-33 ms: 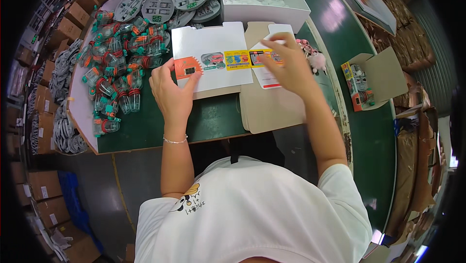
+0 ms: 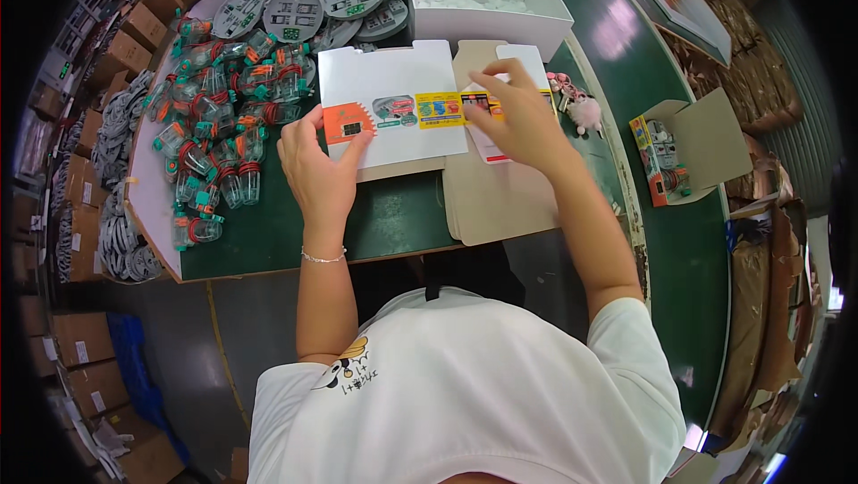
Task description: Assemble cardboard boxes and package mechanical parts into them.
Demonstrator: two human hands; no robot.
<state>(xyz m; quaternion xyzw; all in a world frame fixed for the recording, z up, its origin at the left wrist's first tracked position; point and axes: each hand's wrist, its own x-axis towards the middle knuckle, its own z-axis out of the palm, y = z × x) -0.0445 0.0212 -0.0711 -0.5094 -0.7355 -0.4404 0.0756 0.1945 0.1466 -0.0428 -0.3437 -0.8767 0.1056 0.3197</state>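
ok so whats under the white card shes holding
A tan cardboard sheet peeks out below the white printed card held by the left hand, with the green table beneath. How far the cardboard runs under the card is hidden.

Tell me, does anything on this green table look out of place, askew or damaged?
Nothing looks damaged or spilled. The left hand and right hand hold a white printed card flat. The clear toys lie in a loose heap, and a small pink fluffy thing lies alone beside the brown card sheets.
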